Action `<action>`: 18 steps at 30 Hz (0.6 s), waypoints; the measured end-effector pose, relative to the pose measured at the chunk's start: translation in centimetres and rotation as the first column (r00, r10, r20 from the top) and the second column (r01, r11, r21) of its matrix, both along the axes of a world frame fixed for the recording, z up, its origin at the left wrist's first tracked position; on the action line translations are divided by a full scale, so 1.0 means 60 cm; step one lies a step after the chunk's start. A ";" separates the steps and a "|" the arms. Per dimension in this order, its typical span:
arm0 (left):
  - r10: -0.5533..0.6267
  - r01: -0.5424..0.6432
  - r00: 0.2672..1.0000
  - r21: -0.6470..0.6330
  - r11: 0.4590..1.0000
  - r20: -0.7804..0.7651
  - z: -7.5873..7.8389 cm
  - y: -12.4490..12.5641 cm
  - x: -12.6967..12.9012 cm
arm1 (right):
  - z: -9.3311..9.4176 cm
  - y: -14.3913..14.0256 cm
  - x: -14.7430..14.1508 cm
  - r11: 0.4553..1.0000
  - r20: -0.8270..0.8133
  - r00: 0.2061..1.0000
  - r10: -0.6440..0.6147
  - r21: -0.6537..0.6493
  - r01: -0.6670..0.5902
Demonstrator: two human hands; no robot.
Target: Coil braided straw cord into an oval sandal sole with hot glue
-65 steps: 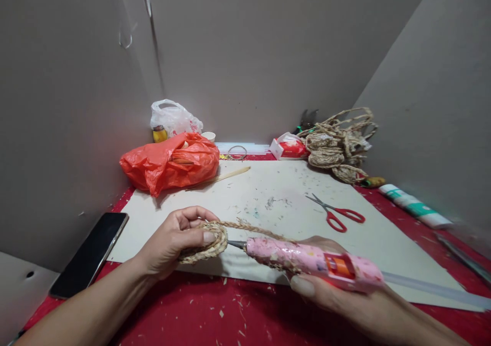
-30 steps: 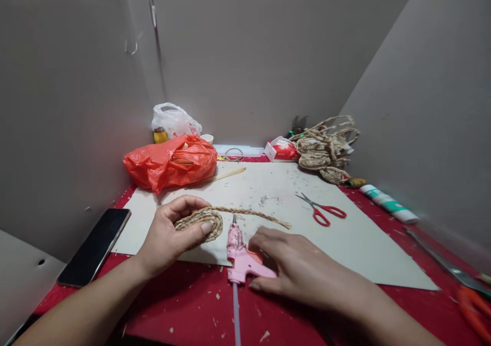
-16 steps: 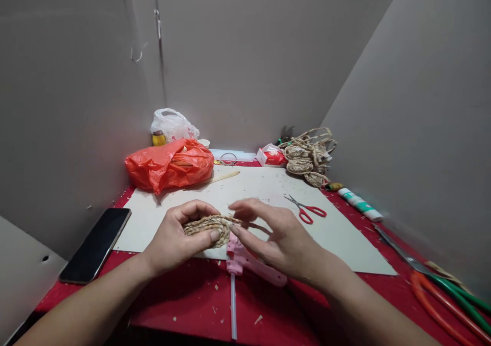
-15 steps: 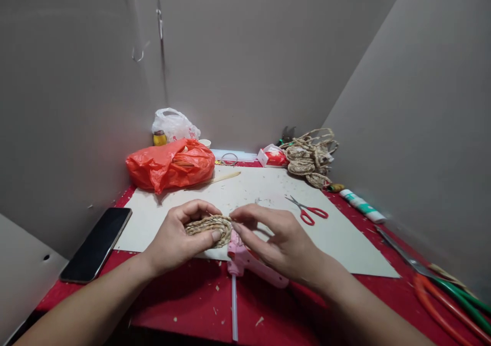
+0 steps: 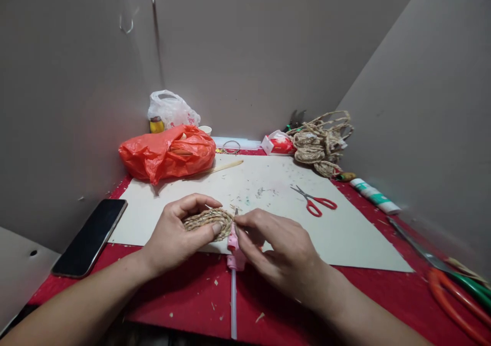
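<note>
My left hand (image 5: 182, 231) grips an oval coil of twisted straw rope (image 5: 205, 222), with the thumb on its near face and the fingers behind. At the coil's right edge my right hand (image 5: 282, 249) has thumb and index finger closed on the rope's end; the fingertips hide part of it. Just below the pinch lies a pink hot glue gun (image 5: 232, 243), partly covered by my right hand, its nozzle pointing away. A whitish glue stick (image 5: 233, 305) sticks out of its back toward me.
Red-handled scissors (image 5: 314, 201) lie on the white board (image 5: 360, 238). An orange bag (image 5: 164, 154) stands back left, a phone (image 5: 90, 237) at left. Rope bundles (image 5: 318, 146) sit back right. Large shears (image 5: 433, 259) and a white-green roll (image 5: 375, 195) line the right side.
My right thumb and index finger have drawn closer together at the coil's right edge. More of the glue gun is behind my right hand. The camera view has tilted slightly down.
</note>
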State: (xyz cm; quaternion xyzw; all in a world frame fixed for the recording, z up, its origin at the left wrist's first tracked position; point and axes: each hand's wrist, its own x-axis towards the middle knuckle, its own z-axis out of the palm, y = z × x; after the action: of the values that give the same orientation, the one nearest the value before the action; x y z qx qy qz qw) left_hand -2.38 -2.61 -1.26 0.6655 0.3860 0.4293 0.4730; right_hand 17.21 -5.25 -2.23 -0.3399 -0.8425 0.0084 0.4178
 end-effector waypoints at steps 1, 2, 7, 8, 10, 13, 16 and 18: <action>0.006 -0.006 1.000 0.005 1.000 -0.001 0.000 0.000 0.000 | 0.000 -0.001 -0.001 1.000 -0.012 1.000 -0.006 -0.008 0.005; 0.013 -0.013 1.000 0.008 1.000 -0.001 0.000 0.000 0.001 | 0.001 -0.002 -0.002 1.000 -0.025 1.000 -0.015 -0.010 0.015; 0.032 -0.032 0.999 0.003 0.999 0.020 0.002 -0.001 0.004 | 0.001 -0.005 -0.011 0.998 -0.089 0.994 -0.061 0.008 0.062; 0.034 -0.034 0.999 0.002 0.999 0.027 0.001 -0.001 0.004 | 0.001 -0.006 -0.013 0.998 -0.103 0.993 -0.064 0.011 0.066; 0.038 -0.038 0.998 -0.003 0.999 0.040 0.000 -0.001 0.004 | 0.001 -0.007 -0.016 0.998 -0.130 0.990 -0.057 0.014 0.060; 0.035 -0.034 0.998 -0.029 0.999 0.058 -0.005 0.000 0.003 | 0.001 -0.009 -0.020 0.998 -0.157 0.986 -0.047 0.024 0.051; 0.030 -0.025 0.997 -0.070 0.997 0.078 -0.009 0.002 0.001 | 0.000 -0.009 -0.022 0.997 -0.176 0.983 -0.058 0.031 0.064; 0.033 -0.025 0.996 -0.088 0.996 0.088 -0.011 0.002 0.001 | -0.001 -0.010 -0.023 0.997 -0.190 0.980 -0.062 0.034 0.070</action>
State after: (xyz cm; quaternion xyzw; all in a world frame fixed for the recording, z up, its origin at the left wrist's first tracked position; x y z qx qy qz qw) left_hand -2.33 -2.46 -1.92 0.6188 0.3927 0.4481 0.5120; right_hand 15.86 -5.86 -2.30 -0.3569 -0.7872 0.0099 0.5028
